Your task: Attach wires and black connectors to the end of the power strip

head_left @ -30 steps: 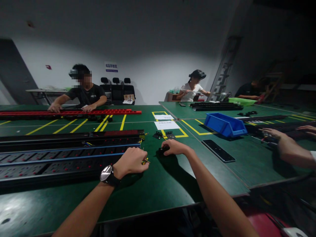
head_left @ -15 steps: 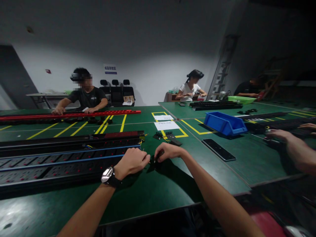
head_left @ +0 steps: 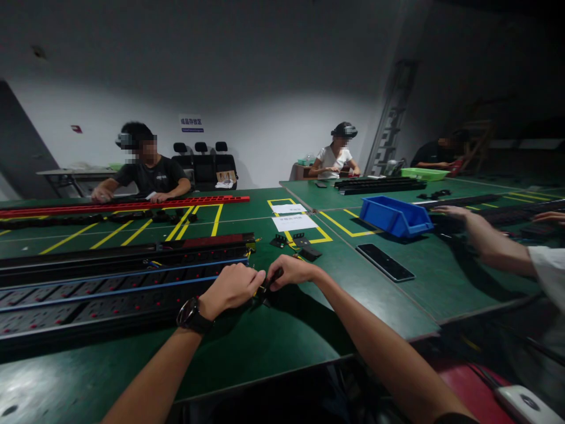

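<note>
Beside the end of the black socket strip with red dots [head_left: 132, 297], above the green table [head_left: 318, 330], your two hands are working almost fingertip to fingertip. Your left hand [head_left: 233, 287], wearing a dark wristwatch [head_left: 189, 314], is curling its fingers closed, its thumb pointing toward the right hand; what lies inside the curl you are hiding from view. Your right hand [head_left: 289, 272] is pinching a small black part [head_left: 265, 292] between thumb and fingertips. That part is sitting in the narrow space between the hands, near the strip's end, with bits of yellow showing around it; its exact shape is blurring into shadow.

Just beyond your right hand, a dark block [head_left: 310, 253] is lying near two small black brackets [head_left: 299, 239]. Two paper sheets [head_left: 294, 222] are resting behind these, by yellow tape markings on the table. To the right, a phone [head_left: 385, 262] is lying flat, and a blue bin [head_left: 388, 218] is standing behind it. At the right edge, a co-worker's hand [head_left: 488, 238] is reaching over dark parts. Across the table, a person in a dark shirt [head_left: 154, 176] is handling a long red rail [head_left: 212, 201], while a person in a white shirt [head_left: 334, 160] is working farther right.
</note>
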A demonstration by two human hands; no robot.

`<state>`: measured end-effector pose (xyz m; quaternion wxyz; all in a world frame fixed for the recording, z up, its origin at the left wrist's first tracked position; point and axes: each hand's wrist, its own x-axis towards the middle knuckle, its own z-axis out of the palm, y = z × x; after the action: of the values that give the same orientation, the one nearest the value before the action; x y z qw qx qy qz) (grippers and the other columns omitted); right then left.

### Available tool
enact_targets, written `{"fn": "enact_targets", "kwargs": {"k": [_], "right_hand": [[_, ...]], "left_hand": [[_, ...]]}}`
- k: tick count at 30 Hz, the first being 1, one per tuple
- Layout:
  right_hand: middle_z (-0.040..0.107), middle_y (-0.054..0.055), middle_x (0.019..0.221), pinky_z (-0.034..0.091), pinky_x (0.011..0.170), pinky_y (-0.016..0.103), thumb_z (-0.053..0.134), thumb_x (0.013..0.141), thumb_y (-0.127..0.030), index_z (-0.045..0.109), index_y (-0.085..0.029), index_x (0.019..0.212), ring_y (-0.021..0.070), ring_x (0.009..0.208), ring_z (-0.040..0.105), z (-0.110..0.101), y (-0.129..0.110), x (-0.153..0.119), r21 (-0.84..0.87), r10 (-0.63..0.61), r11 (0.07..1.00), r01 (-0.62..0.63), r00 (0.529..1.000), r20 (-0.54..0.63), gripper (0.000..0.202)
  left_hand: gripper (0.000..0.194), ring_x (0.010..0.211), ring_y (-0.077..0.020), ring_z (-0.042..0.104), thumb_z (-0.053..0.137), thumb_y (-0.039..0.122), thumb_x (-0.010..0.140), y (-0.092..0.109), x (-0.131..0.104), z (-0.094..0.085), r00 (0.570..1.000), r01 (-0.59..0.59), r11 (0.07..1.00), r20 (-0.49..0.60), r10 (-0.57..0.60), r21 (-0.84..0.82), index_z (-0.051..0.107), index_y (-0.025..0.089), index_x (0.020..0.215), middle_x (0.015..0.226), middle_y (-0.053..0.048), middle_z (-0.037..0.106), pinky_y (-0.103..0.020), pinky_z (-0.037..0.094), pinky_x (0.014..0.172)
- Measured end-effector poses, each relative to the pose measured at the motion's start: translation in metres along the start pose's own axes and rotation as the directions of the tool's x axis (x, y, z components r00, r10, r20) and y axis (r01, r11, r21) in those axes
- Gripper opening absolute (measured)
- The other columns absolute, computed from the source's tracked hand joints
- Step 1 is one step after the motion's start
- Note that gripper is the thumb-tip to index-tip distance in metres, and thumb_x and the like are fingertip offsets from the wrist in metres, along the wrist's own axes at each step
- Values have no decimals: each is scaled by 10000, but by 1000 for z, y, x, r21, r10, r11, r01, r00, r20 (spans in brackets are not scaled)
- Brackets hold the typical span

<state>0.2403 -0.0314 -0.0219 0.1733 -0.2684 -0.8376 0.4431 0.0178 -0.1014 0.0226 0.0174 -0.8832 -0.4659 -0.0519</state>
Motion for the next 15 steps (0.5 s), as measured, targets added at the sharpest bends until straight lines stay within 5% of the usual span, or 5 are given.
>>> {"fn": "enact_targets", "kwargs": {"k": [15], "right_hand": [[734,10,791,480,679,248,831,631,-315,757,-152,817,153,709,638,8,-2,3,77,62,995,-59,997,-36,258]], "left_hand": [[693,689,-218,658,186,475,1046,1,-1,-1,1000,-3,1000,13,3,2,736,179,748,745,-107,720,-299,402,652]]}}
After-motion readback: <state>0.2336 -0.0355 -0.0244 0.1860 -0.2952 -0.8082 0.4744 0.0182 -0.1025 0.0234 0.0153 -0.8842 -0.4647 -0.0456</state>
